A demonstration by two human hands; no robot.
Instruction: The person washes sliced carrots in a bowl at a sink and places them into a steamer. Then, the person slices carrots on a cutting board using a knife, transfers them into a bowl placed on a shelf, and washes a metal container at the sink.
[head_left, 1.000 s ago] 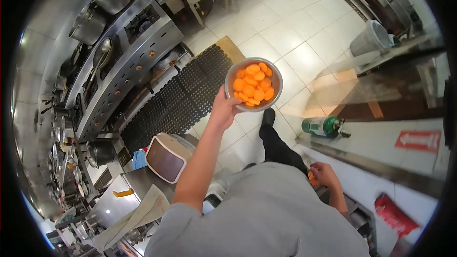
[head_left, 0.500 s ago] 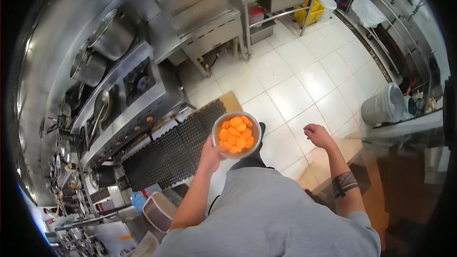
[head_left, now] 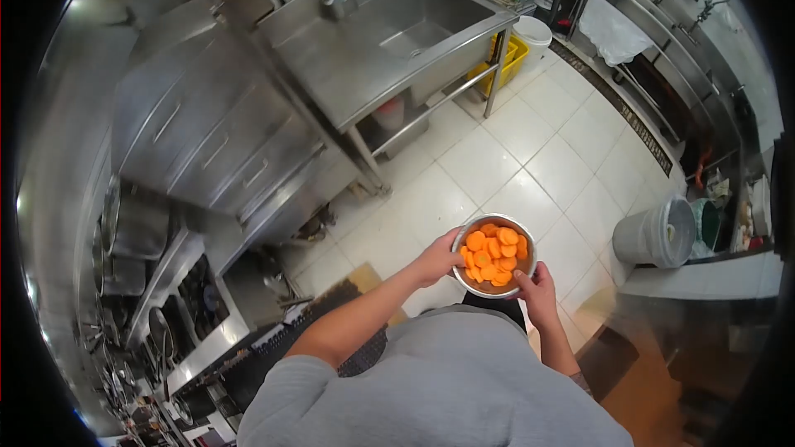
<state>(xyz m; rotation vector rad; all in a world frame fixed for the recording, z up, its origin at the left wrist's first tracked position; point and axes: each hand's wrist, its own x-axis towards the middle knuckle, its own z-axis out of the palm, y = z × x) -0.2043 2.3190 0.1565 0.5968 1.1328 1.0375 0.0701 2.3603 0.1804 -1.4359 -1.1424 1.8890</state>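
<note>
In front of my body I hold a round metal bowl (head_left: 530, 237) with both hands. Sliced carrots (head_left: 490, 257) cover most of its inside. My left hand (head_left: 439, 260) is closed on the bowl's left side, fingers partly hidden beneath the rim. On the lower right, my right hand (head_left: 537, 288) grips the bowl with its thumb over the rim. The bowl sits roughly level above the tiled floor.
Ahead stands a steel sink (head_left: 431, 25) with a metal container (head_left: 339, 4) on its ledge. A stove (head_left: 207, 306) with pots lines the left. To the right is a grey bin (head_left: 654, 233); a yellow bucket (head_left: 505, 62) and white bucket (head_left: 532, 31) stand by the sink.
My right hand, apart and empty before, now grips the bowl's right side. The bowl has shifted right in view, and the camera has moved closer to the sink.
</note>
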